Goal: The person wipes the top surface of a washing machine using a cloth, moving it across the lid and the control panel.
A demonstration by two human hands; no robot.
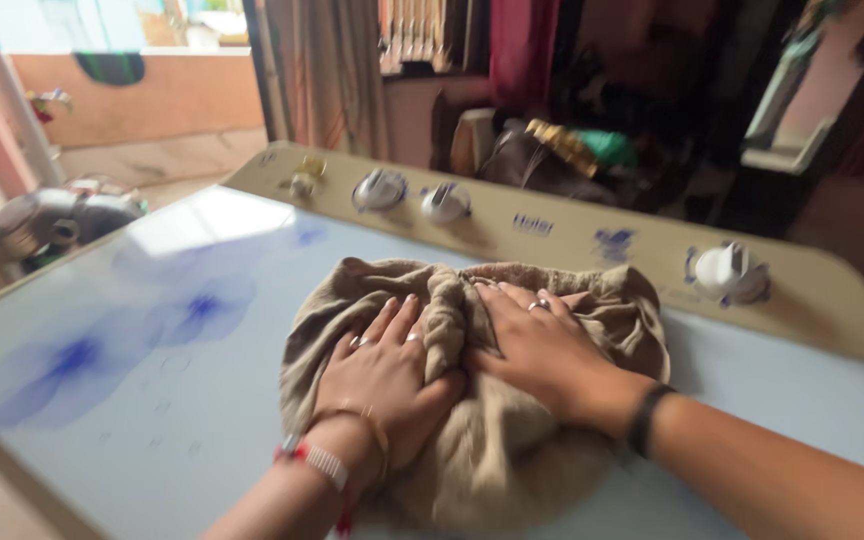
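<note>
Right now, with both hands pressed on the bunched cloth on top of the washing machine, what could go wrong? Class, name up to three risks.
1. The beige cloth lies on the smooth glossy lid; under the pressing left hand and right hand it might slide.
2. Its near edge seems to overhang the lid's front, so it could slip off.
3. Pushed forward, the bundle could bump the control knobs just behind it.

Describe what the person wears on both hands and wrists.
Both forearms are bare, with no sleeves in view. The left hand has a ring on one of its fingers, a thin gold bangle at the wrist and a red and white band below it. The right hand wears a silver ring and a dark wristband.
</note>
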